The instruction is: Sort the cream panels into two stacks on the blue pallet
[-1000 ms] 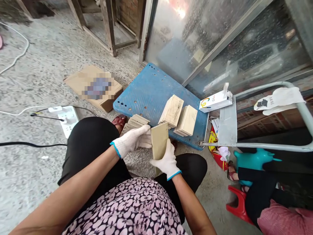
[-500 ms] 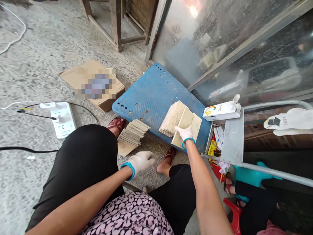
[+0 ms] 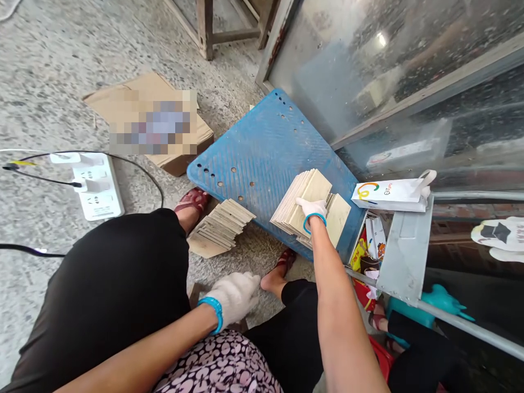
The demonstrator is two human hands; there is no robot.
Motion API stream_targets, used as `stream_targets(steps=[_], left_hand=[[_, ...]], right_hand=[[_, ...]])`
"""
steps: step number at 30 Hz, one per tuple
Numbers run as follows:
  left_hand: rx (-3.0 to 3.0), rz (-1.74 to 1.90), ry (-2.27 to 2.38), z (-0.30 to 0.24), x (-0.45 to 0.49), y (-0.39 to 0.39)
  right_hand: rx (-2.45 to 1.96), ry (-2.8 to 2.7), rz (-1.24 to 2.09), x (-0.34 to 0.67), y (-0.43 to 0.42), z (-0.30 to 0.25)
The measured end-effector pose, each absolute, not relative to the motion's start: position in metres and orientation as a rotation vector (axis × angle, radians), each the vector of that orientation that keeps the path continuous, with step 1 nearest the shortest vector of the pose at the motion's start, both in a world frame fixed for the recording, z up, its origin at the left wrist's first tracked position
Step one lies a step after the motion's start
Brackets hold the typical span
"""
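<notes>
Two gloved hands work over a rough concrete floor (image 3: 49,65), beside a big glass panel in a metal frame (image 3: 388,71). A blue plastic board (image 3: 254,147) lies flat on that floor, its far corner just beside the frame. Left of it sit a flattened cardboard box (image 3: 151,123) and, nearer the person, a white power strip (image 3: 98,185) with dark cables plugged in.

On the near right part of the blue board lie two stacks of pale tiles side by side: the left stack (image 3: 301,199) is fanned out, and the right stack (image 3: 338,218) touches it. The right hand (image 3: 313,210) rests flat on top, fingers spread across the seam between the two stacks, pressing down rather than closing around anything; the topmost tile lies directly under the palm. A third stack of tiles (image 3: 221,226) lies fanned on the floor off the board's near edge, between the person's two sandalled feet.

The left hand (image 3: 233,297) hangs low near the knees, loosely curled and holding nothing, well apart from all three stacks.

A white paper bag (image 3: 388,194) lies at the board's right edge, next to a grey metal plate on a tube frame (image 3: 405,245).
</notes>
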State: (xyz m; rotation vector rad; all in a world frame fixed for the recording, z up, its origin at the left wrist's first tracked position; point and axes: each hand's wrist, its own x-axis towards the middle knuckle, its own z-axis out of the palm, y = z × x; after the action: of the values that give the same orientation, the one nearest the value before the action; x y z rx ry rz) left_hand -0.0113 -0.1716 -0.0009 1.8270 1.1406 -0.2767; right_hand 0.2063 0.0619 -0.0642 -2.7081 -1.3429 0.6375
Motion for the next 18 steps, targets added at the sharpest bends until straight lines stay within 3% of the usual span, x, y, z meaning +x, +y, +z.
stream_targets(steps=[18], left_hand=[[1.791, -0.253, 1.142, -0.003, -0.01, -0.164]], right_hand=[[-2.685, -1.391, 0.59, 0.188, 0.041, -0.036]])
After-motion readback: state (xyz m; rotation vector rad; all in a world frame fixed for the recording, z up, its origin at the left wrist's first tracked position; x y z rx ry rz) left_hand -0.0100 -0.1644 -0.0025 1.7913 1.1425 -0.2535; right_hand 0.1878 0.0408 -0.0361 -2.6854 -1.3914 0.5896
